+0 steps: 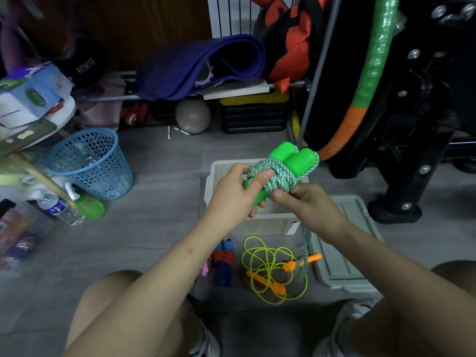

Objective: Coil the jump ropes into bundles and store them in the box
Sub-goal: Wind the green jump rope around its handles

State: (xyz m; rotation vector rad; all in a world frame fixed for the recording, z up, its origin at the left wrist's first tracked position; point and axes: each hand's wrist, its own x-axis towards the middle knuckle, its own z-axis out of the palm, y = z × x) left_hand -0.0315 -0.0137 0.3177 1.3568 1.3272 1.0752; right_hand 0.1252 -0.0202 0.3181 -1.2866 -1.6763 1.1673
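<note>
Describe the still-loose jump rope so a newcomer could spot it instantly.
Start at the white box on the grey floor. Just nearer the person, beside its grey lid, lies the yellow-green rope: thin, uncoiled loops with orange handles, unlike the wrapped bundle to its left.

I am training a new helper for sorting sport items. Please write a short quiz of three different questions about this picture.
1. True or false: the green-handled jump rope is already lying in the white box.
2. Which hand presses its thumb on the wound cord: A. left hand, B. right hand?
3. Fill in: the loose yellow jump rope on the floor has ___ handles.

Key: 1 false, both hands hold it above the box; 2 A; 3 orange.
</note>
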